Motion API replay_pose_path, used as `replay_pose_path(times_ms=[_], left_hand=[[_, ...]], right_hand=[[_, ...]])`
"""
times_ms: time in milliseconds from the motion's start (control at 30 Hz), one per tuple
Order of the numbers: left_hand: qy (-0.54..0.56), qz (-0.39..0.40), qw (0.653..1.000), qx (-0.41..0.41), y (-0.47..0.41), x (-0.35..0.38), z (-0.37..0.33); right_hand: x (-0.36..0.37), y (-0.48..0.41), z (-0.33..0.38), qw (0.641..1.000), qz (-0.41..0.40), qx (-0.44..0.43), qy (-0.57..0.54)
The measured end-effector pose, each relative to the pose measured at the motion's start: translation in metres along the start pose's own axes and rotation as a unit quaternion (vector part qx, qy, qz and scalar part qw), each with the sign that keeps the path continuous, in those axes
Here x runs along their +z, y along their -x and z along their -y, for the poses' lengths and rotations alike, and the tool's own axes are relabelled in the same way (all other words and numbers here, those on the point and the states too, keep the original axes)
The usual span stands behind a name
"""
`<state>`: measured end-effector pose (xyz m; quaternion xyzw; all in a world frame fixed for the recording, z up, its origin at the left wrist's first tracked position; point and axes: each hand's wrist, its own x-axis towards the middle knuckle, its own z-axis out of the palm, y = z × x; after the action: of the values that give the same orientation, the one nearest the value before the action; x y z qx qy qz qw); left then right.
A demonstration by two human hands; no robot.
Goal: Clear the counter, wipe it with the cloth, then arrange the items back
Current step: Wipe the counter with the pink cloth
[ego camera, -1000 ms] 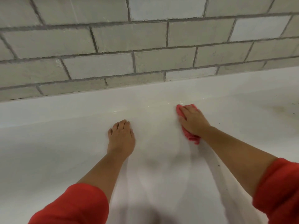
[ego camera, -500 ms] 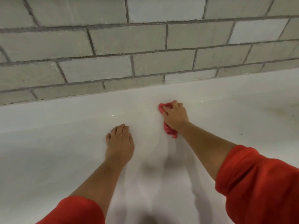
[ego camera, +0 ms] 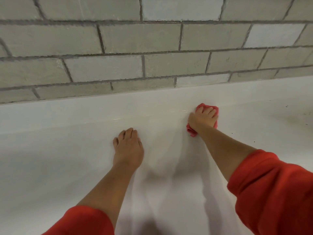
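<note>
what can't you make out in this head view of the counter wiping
Cloth: mostly hidden under the right hand holding it, head view.
Left hand: its palm faces down on the counter, so contact under it is hidden.
Counter: both ends and near edge are cut off by the frame.
Dark specks at far right: too small to identify.
Cleared items: none in view.

White counter [ego camera: 67, 167], crumpled pink cloth [ego camera: 191, 131] lying on it
</note>
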<state>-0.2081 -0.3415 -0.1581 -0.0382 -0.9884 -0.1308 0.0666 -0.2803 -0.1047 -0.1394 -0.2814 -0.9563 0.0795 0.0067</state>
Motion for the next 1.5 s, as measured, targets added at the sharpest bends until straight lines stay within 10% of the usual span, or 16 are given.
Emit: replay_pose_path(times_ms=[433, 567, 767, 1100, 1500], left_hand=[[0.083, -0.035, 0.996, -0.006, 0.001, -0.004, 0.001], [0.223, -0.133, 0.965, -0.041, -0.003, -0.015, -0.007], [-0.013, 0.093, 0.994, 0.054, 0.002, 0.000, -0.084], [-0.075, 0.135, 0.943, 0.296, 0.037, -0.014, -0.032], [-0.125, 0.086, 0.988, -0.037, -0.043, -0.001, -0.062]], right_hand=[[0.005, 0.130, 0.052, 0.909, 0.115, -0.400, -0.005], [-0.044, 0.126, 0.018, 0.889, 0.217, -0.306, -0.263], [-0.044, 0.071, -0.041, 0.963, 0.165, -0.213, 0.013], [-0.039, 0.067, -0.042, 0.951, 0.177, -0.230, 0.107], [-0.033, 0.069, -0.041, 0.956, 0.172, -0.220, 0.090]])
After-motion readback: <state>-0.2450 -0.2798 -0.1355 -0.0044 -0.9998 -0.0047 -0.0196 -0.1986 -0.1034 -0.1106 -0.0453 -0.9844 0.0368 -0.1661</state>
